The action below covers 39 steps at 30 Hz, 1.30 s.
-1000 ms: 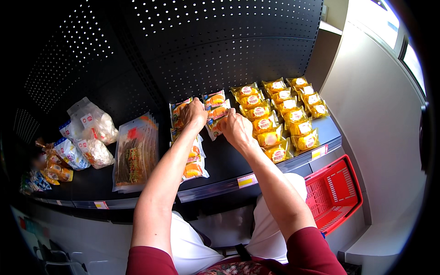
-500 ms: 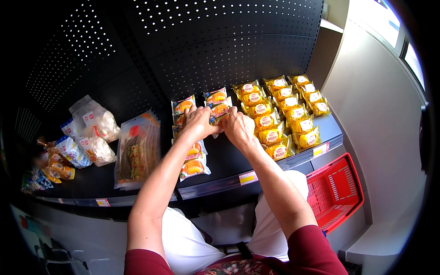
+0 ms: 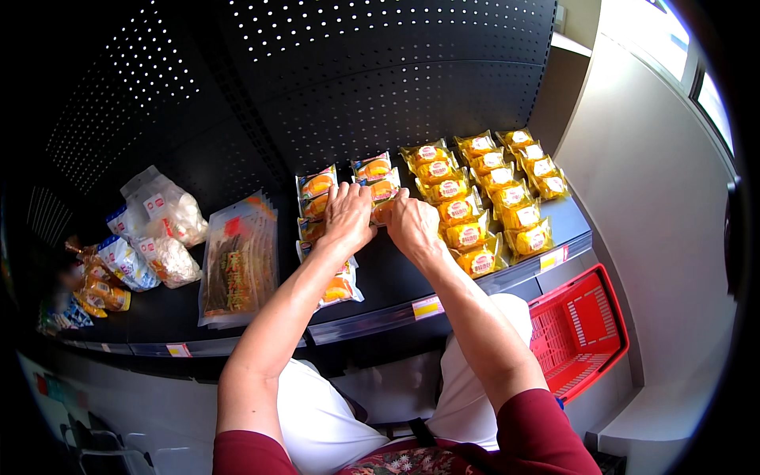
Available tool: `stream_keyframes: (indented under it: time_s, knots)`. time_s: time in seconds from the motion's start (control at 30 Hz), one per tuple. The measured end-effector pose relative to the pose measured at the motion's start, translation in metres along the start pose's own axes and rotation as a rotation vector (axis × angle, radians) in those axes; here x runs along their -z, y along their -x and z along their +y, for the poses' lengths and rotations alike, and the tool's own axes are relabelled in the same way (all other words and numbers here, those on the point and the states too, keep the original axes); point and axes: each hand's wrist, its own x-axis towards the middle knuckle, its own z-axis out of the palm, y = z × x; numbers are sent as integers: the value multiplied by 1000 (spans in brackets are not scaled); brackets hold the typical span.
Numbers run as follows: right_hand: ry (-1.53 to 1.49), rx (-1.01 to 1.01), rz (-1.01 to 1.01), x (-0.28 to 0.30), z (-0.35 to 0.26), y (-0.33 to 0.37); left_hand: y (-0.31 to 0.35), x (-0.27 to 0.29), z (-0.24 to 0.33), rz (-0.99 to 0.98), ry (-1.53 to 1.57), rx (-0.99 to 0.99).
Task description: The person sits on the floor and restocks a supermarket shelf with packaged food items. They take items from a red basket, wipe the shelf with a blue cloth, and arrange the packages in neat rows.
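Two columns of wrapped buns with orange bread pictured on white-and-blue packets stand on the black shelf, a left column (image 3: 318, 184) and a right column (image 3: 372, 167). My right hand (image 3: 415, 227) is closed at the front of the right column, its fingertips on a wrapped bun (image 3: 382, 212) that is partly hidden by both hands. Between the columns, my left hand (image 3: 348, 219) lies with its fingers stretched forward and its thumb close to that same bun. My left hand and forearm cover part of the left column.
Several rows of yellow-wrapped cakes (image 3: 449, 190) stand to the right. Flat clear bags of brown strips (image 3: 235, 265) lie left of the buns, with white bagged snacks (image 3: 168, 259) beyond. Price tags line the shelf's front edge (image 3: 372, 321). A red basket (image 3: 606, 360) sits low at the right.
My left hand has turned and shifted slightly right, its fingers now straighter over the packets. My right hand has stayed almost in place at the front bun.
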Motion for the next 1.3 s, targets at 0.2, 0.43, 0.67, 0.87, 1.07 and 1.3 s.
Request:
stream_keyframes:
  time_s: [0.2, 0.43, 0.67, 0.87, 1.07, 1.3]
  knots:
    - [7, -6, 5, 4, -4, 3, 10, 5, 5, 65, 29, 1]
    - [-56, 61, 128, 19, 2, 13, 56, 25, 28, 113, 69, -36]
    - [-502, 148, 295, 85, 20, 25, 122, 32, 92, 110, 289, -132]
    - [-970, -164, 473, 151, 78, 117, 146, 20, 112, 11, 319, -128]
    - [-527, -658, 319, 88, 297, 280, 146, 15, 117, -90, 153, -180]
    - [78, -1020, -509, 4, 380, 419, 147, 22, 126, -210, 109, -139]
